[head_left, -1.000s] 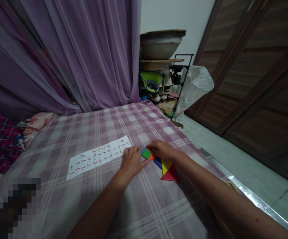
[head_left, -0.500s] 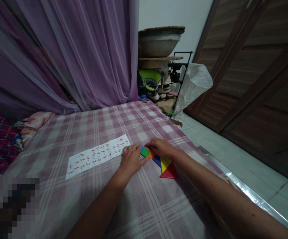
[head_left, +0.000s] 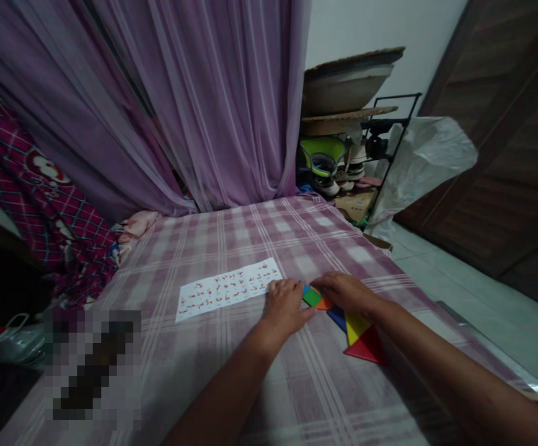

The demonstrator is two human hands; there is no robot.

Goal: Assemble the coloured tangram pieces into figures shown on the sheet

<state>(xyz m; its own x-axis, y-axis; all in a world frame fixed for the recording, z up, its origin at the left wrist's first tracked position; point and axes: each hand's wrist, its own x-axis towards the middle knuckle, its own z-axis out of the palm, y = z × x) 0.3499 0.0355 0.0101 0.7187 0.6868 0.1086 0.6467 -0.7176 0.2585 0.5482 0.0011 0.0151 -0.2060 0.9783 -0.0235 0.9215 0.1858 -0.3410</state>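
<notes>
Flat coloured tangram pieces lie in a joined row on the checked bedsheet. A light blue piece (head_left: 305,290) and a green piece (head_left: 312,298) are at the far end, followed by an orange piece (head_left: 323,303), a dark blue piece (head_left: 337,318), a yellow piece (head_left: 355,326) and a red triangle (head_left: 369,347). My left hand (head_left: 288,305) rests palm down at the far end, thumb apart, fingertips by the light blue piece and the paper's edge. From the right, my right hand (head_left: 344,291) reaches over the green and orange pieces with bent fingers; what its fingertips hold, if anything, is hidden.
A white sheet of printed small figures (head_left: 227,290) lies left of my hands. Purple curtains (head_left: 232,111) hang behind the bed (head_left: 213,238). A shoe rack (head_left: 392,155) and plastic bag (head_left: 429,161) stand beyond its far right corner. A plastic jug (head_left: 20,341) is at left.
The view has turned left, so everything sits farther right in the picture. Both hands stay at the same end of the tangram row, with little visible movement.
</notes>
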